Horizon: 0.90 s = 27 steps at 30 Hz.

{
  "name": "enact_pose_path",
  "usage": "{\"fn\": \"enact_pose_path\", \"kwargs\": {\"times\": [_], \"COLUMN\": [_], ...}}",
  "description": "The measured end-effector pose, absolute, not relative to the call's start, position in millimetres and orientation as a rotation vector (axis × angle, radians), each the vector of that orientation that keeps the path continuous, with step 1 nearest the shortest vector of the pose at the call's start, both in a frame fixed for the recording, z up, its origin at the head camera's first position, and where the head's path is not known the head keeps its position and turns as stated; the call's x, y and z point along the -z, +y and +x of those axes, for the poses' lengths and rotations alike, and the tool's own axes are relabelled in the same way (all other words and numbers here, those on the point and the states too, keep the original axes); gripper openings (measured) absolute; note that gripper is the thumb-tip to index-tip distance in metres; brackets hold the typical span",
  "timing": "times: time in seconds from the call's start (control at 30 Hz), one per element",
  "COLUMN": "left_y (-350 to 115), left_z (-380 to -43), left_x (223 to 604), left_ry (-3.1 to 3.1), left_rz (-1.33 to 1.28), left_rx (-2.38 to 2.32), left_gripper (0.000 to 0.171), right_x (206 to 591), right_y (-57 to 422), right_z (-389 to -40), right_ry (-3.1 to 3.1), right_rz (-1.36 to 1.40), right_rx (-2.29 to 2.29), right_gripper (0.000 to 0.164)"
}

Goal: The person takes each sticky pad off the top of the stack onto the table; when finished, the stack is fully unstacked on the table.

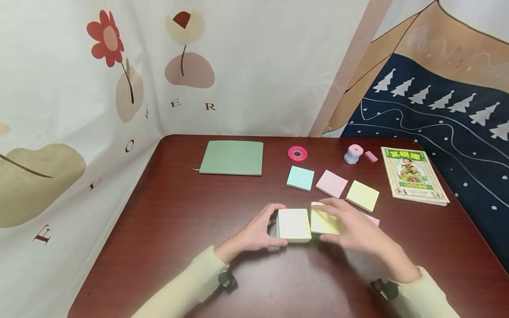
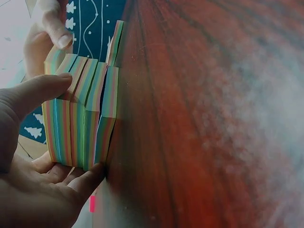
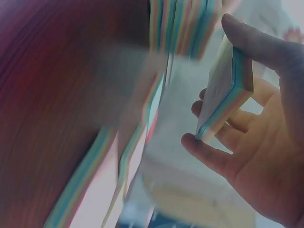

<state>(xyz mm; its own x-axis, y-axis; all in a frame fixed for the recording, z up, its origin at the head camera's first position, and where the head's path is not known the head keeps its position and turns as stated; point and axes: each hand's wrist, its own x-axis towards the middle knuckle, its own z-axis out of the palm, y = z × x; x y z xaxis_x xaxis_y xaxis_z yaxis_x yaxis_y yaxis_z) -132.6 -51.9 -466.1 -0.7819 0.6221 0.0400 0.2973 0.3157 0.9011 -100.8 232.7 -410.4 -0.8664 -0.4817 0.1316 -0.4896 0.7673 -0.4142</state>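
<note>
Desk (image 1: 171,212): dark reddish wood, printed cloth (image 1: 254,88) behind.
Note stack (image 1: 294,225): on the desk, between my 2 hands.
Left hand (image 1: 257,229): grip grasping the note stack by its sides.
Yellow pad (image 1: 323,221): just right of the note stack, raised near stack-top height; square, no long axis.
Right hand (image 1: 354,225): nearer; grip pinching the yellow pad, fingers far edge, thumb near edge.
</note>
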Motion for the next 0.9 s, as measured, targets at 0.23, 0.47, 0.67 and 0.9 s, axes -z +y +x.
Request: {"fn": "enact_pose_path", "kwargs": {"times": [0.23,0.47,0.67,0.9], "left_y": [-52.2,-51.8,-52.6,-53.0], "left_z": [-131.4,-131.7,-131.6,-131.7], "left_x": [465.5,467.4,467.3,466.9], "left_ry": [2.294,2.298,2.305,2.309], "left_rz": [0.819,0.821,0.827,0.838], "left_rx": [-1.436,-1.423,-1.417,-1.417], "left_gripper": [0.081,0.080,0.080,0.080], "right_x": [411.9,428.9,441.7,446.3], "right_y": [304.1,368.1,392.3,399.1], "right_z": [-96.2,-94.4,-97.9,-103.3], "right_ry": [-3.009,-3.094,-3.148,-3.201], "right_rz": [0.392,0.161,0.094,0.066], "right_rx": [-0.667,-0.673,-0.675,-0.714], "right_gripper": [0.069,0.079,0.082,0.085]}}
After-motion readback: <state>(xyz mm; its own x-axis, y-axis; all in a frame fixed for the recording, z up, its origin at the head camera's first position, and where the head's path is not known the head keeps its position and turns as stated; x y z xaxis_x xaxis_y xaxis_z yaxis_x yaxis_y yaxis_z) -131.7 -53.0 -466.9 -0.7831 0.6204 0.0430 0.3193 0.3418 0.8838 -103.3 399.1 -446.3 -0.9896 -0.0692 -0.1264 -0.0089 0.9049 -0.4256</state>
